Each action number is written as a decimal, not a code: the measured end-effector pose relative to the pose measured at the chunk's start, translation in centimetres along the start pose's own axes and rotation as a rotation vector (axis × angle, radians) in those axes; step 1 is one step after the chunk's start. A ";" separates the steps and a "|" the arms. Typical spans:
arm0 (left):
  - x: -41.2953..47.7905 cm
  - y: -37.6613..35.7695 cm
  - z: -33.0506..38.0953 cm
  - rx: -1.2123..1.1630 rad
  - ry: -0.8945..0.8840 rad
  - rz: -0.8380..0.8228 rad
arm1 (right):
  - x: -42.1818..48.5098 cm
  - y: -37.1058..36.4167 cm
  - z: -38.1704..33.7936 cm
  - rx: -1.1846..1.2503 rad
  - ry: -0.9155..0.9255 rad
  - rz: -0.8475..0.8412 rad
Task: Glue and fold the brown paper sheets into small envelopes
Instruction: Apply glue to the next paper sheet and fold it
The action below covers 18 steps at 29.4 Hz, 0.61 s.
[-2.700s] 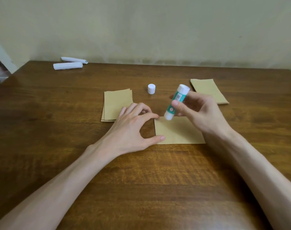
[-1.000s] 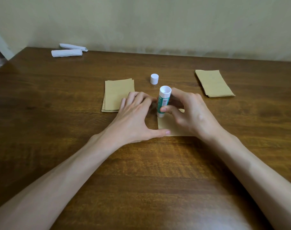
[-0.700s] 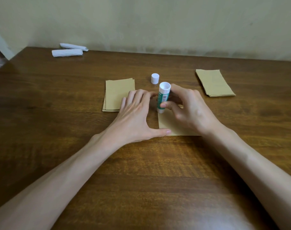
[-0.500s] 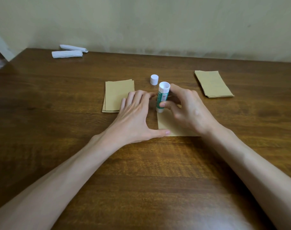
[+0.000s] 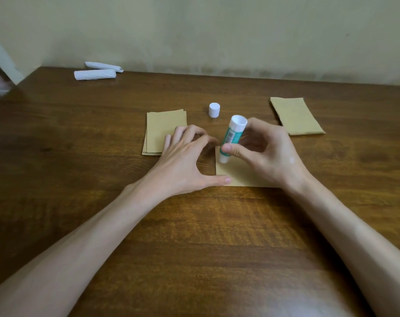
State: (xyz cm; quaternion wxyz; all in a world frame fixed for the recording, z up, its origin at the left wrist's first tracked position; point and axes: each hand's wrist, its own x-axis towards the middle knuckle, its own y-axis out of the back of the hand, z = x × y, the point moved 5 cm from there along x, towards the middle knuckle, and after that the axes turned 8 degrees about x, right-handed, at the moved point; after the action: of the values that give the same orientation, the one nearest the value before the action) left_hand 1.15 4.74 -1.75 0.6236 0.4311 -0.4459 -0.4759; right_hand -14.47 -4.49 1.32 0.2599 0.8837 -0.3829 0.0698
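Tilted and nearer than a moment ago, so gluing's mid-swipe: on the table (image 5: 194, 248) the brown sheet (image 5: 240, 177) lies flat, left hand (image 5: 183, 161) spread pinning its left edge, right hand (image 5: 267, 154) pinching the glue stick (image 5: 232, 137) tip-down there, folding's probably next.

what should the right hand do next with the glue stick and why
Probably drag the glue stick along the left edge of the sheet toward the near corner: the right hand holds its tip on that edge, and the left hand steadies the sheet, thumb on that corner.
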 end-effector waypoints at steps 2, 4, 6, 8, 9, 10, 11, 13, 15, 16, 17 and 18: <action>0.1 -0.1 -0.1 0.001 0.001 -0.001 | -0.1 -0.4 0.2 -0.026 0.009 -0.052; 0.0 -0.1 -0.1 -0.002 0.003 0.012 | -0.2 -0.5 0.2 -0.058 0.020 -0.107; 0.0 -0.1 -0.1 -0.004 0.002 0.024 | -0.3 -0.4 0.1 -0.090 0.025 -0.163; 0.0 -0.1 0.0 -0.008 0.000 0.024 | -0.4 -0.4 0.0 -0.129 0.026 -0.202; 0.0 -0.1 0.0 -0.011 0.000 0.019 | -0.5 -0.4 -0.1 -0.145 0.026 -0.214; 0.0 -0.1 0.0 -0.016 0.000 0.014 | -0.6 -0.4 -0.2 -0.152 0.030 -0.217; 0.0 -0.1 -0.1 -0.020 0.001 0.010 | -0.6 -0.4 -0.4 -0.156 0.036 -0.214; -0.1 -0.1 -0.1 -0.024 0.001 0.004 | -0.6 -0.4 -0.7 -0.172 0.044 -0.186; -0.1 -0.1 0.0 -0.019 0.004 -0.005 | -0.6 -0.3 -0.9 -0.180 0.049 -0.141; 0.0 -0.1 0.0 -0.015 0.006 -0.010 | -0.6 -0.3 -1.0 -0.174 0.047 -0.120; 0.0 0.0 0.0 -0.010 0.009 -0.016 | -0.6 -0.4 -0.9 -0.173 0.044 -0.104; 0.0 0.0 0.0 -0.005 0.013 -0.023 | -0.6 -0.4 -0.9 -0.176 0.044 -0.096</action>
State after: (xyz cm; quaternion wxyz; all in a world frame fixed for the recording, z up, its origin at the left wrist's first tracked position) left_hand 1.17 4.71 -1.77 0.6219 0.4376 -0.4358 -0.4815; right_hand -14.50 -3.42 1.72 0.3478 0.8732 -0.3388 0.0428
